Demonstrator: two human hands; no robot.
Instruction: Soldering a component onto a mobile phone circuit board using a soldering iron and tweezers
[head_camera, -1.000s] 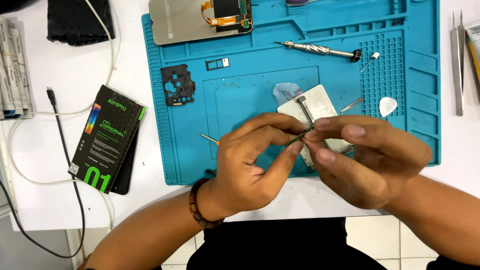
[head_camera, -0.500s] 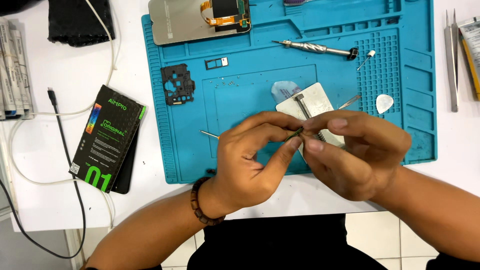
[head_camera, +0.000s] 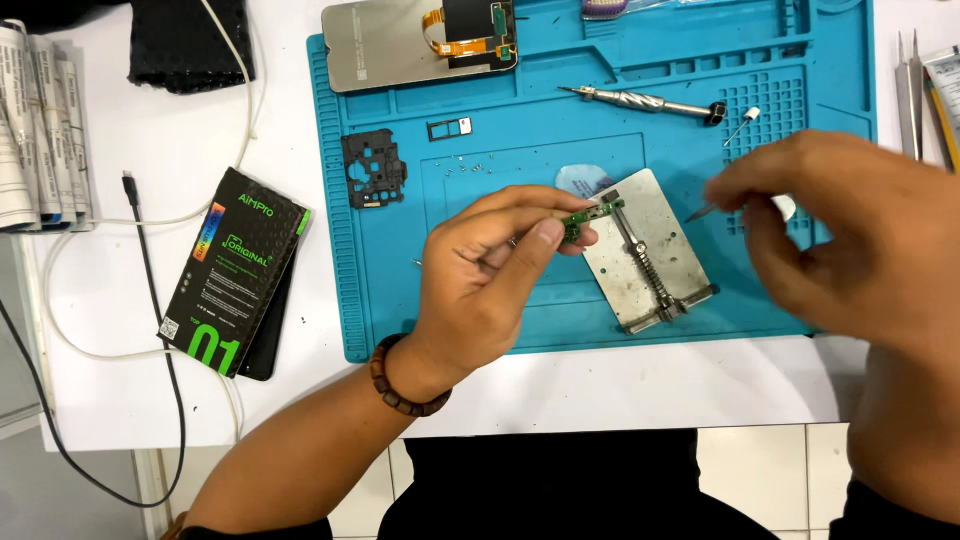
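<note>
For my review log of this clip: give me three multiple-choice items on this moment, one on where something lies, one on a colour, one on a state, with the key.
1. Where does the silver screwdriver lie?
A. on the blue mat, above the metal clamp plate
B. on the white table left of the mat
C. in the left hand

2. What colour is the small circuit board pinched by the left hand?
A. red
B. green
C. white

3. What is the state of the right hand?
A. flat on the table
B. raised over the mat's right side, fingers pinched on a thin pointed tool
C. gripping the screwdriver

Key: 1 A, it rests on the blue mat beyond the metal clamp plate; 2 B, the board between thumb and fingers is green; 3 B, the thin pointed tool sticks out of its fingers, though motion blur hides detail.
</note>
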